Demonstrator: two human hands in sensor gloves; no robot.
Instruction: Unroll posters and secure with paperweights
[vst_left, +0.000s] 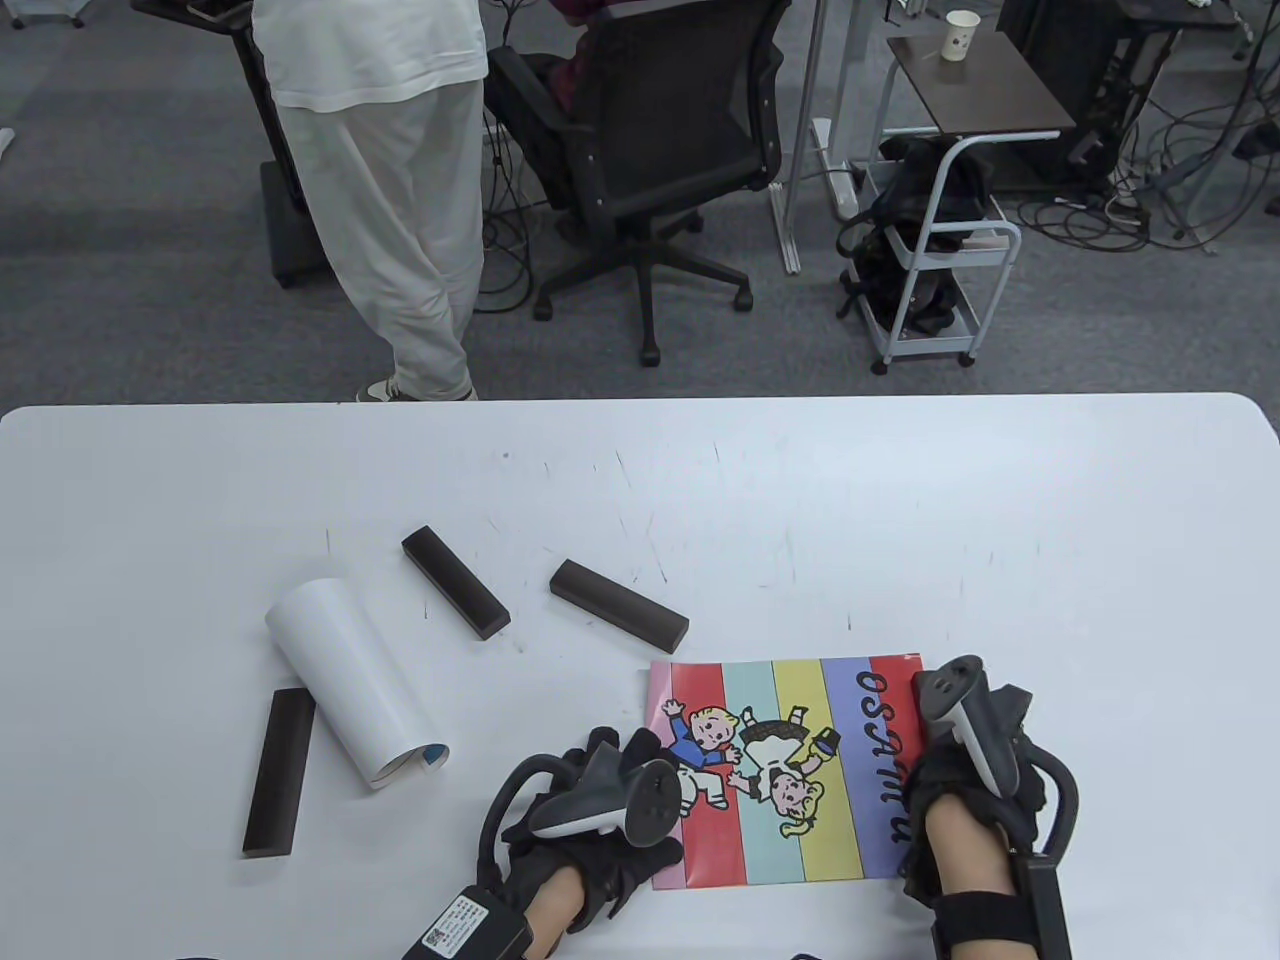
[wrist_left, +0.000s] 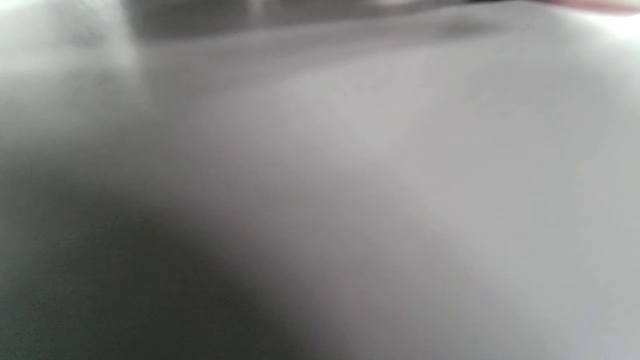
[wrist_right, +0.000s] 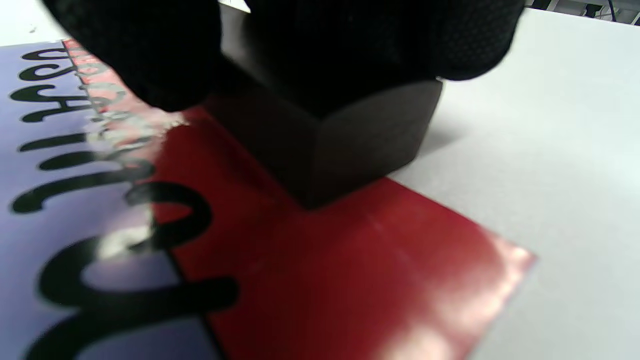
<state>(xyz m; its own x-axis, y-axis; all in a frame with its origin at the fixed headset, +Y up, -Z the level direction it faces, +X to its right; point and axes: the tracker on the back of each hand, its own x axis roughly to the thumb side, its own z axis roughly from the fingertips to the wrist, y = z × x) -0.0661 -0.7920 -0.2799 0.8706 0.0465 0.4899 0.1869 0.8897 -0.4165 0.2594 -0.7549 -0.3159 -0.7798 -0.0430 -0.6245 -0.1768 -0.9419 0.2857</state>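
A striped cartoon poster (vst_left: 790, 770) lies unrolled and flat at the table's front. My left hand (vst_left: 635, 760) rests with its fingers on the poster's left edge. My right hand (vst_left: 950, 790) is at the poster's right edge. In the right wrist view its gloved fingers (wrist_right: 360, 45) grip a dark block paperweight (wrist_right: 350, 140) that sits on the poster's red stripe (wrist_right: 325, 270), close to the edge. A second poster (vst_left: 350, 690) lies rolled up, white side out, to the left. The left wrist view is a grey blur.
Three dark bar paperweights lie loose on the white table (vst_left: 900, 500): one (vst_left: 280, 772) beside the rolled poster, one (vst_left: 455, 582) behind it, one (vst_left: 618, 601) just behind the flat poster. A person, a chair and a cart stand beyond the far edge.
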